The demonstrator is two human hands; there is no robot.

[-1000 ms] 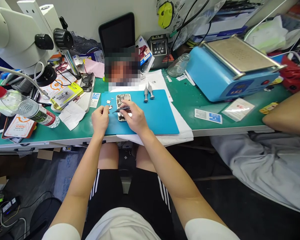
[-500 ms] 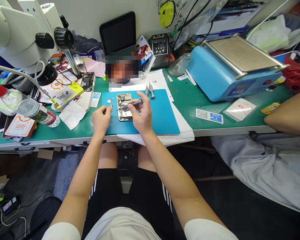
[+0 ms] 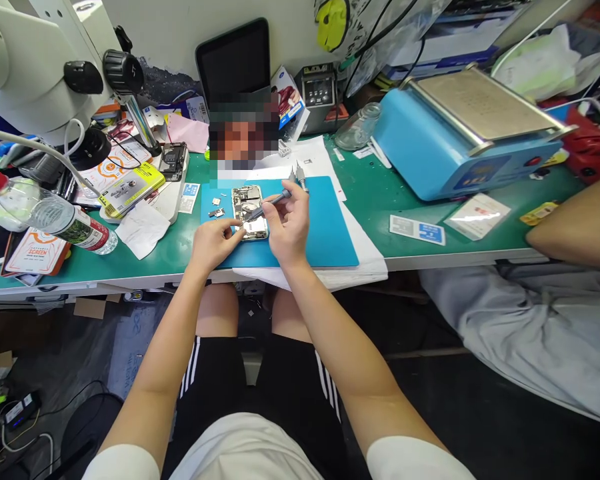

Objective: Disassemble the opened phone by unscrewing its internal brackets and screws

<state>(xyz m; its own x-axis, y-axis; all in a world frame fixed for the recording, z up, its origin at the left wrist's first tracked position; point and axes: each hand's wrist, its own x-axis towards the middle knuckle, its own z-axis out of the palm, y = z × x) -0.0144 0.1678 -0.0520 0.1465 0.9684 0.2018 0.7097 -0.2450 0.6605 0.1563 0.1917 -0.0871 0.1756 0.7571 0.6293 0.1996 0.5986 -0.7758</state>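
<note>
An opened phone, its inner parts bare, lies on the blue mat. My right hand is closed around grey tweezers, whose tips point down at the middle of the phone. At the phone's lower left edge is my left hand, thumb and forefinger pinched together over it. Whatever sits between those fingertips is too small to make out. Small loose metal parts rest on the mat left of the phone. Two grey screwdrivers stand at the mat's back edge, partly behind my right hand.
A microscope and a water bottle occupy the left side. At the right is a blue heating machine, with a glass jar beside it. Another person's arm rests at the far right edge.
My left hand has moved right, from the loose parts to the phone's lower left edge. My right hand has shifted slightly, and the tweezers point more steeply down.
</note>
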